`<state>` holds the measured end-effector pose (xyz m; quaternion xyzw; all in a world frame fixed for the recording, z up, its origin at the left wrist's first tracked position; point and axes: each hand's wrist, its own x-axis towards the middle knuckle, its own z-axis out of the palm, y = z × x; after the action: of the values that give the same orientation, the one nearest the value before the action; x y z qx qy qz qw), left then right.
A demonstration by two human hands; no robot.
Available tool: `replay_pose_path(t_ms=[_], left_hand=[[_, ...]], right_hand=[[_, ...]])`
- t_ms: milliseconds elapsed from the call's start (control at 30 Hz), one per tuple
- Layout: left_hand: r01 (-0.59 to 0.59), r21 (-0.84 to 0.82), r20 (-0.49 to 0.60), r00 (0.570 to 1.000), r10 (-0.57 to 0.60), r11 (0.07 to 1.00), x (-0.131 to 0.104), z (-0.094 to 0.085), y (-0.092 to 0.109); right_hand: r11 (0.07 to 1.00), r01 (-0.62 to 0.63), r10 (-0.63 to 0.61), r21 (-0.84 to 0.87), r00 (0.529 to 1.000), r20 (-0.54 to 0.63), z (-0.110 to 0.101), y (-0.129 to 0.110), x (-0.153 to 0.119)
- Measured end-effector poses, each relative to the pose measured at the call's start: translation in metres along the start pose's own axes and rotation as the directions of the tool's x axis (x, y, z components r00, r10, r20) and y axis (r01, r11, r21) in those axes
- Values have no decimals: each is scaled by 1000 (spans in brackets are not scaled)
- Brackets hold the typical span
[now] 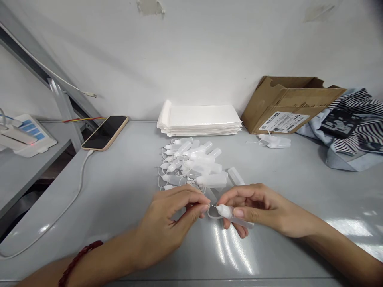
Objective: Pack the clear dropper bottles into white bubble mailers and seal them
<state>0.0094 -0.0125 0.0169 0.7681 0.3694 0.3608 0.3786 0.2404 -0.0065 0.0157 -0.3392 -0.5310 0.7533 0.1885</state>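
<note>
I judge the needle-tip bottle point(225, 211) light, squeezable, best gripped where my right hand point(267, 213) pinches its body point(244, 223); my left hand point(169, 219) pinches the strap point(214, 217) by its end.

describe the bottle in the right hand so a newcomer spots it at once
On the grey table, a pile of needle-tip bottles lies in front of stacked white envelopes. Nearer the camera, the right hand holds one bottle, its needle pointing at the left hand. It alone is held; the others lie loose.
</note>
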Motion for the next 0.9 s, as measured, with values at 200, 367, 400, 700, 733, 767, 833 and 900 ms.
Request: replay_pose_path(t_ms=[200,367,400,700,733,767,833,900], left_hand=[[-77,63,6,997,76,995,-2,2,-2],[-137,90,35,990,134,986,-3,2,-8],[-146,93,44,989,142,985,-3,2,-9],[-155,99,76,986,147,983,-5,1,-8],[-156,94,72,986,149,983,-5,2,-8],[-155,90,72,986,148,984,-5,2,-8],[-155,83,67,986,150,984,-5,3,-9],[-156,81,57,987,151,984,-5,3,-10]], right_hand=[[999,-1,0,-54,1000,-25,1,-1,-1],[996,-28,22,-84,998,-65,2,-3,-1],[996,-32,25,-88,997,-73,2,-3,-1],[997,-8,1,-83,997,-79,2,1,0],[997,-3,-3,-79,997,-75,2,1,1],[997,3,-8,-74,997,-71,2,1,1],[998,15,-20,-68,998,-65,2,1,2],[998,22,-27,-66,997,-68,2,2,3]])
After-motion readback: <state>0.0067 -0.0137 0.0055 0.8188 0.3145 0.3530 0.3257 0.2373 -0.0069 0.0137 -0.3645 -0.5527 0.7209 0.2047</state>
